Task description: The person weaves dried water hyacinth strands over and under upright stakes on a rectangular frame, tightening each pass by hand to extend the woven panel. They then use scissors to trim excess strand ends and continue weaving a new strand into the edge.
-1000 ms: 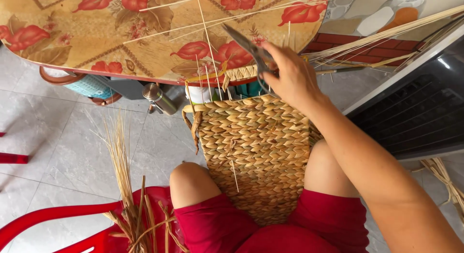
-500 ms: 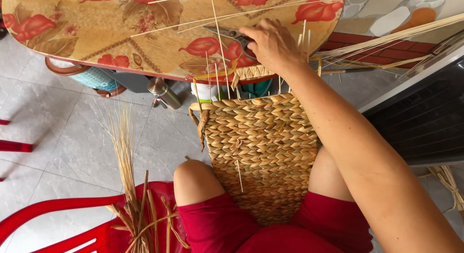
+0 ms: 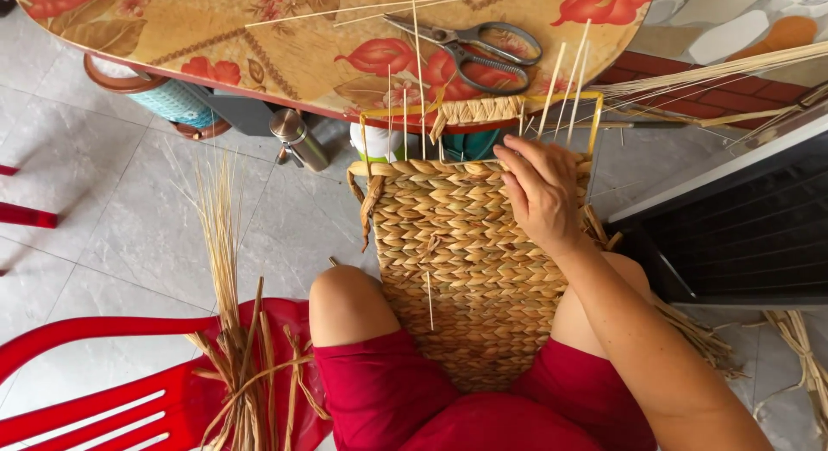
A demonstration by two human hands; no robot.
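1. My right hand (image 3: pixel 542 192) lies palm down on the upper right part of the woven basket panel (image 3: pixel 470 270), at about one o'clock from its middle.
2. My fingers (image 3: pixel 516 162) are loosely spread and slightly bent, pointing toward eleven o'clock; the tips touch the braided top edge. They pinch nothing that I can see.
3. My left hand is out of view.
4. The panel stands between my knees, its lower end tucked into my red shorts (image 3: pixel 483 408). Thin upright stakes (image 3: pixel 561 89) rise from its top edge toward twelve o'clock.
5. The scissors (image 3: pixel 470 46) lie on the flowered table (image 3: pixel 285 46), at twelve o'clock from my hand and apart from it.
6. A bundle of loose straw (image 3: pixel 233 330) rests on the red plastic chair (image 3: pixel 112 391) at eight o'clock from the panel.
7. A steel flask (image 3: pixel 299 139) lies on the tiled floor under the table's edge, at ten o'clock.
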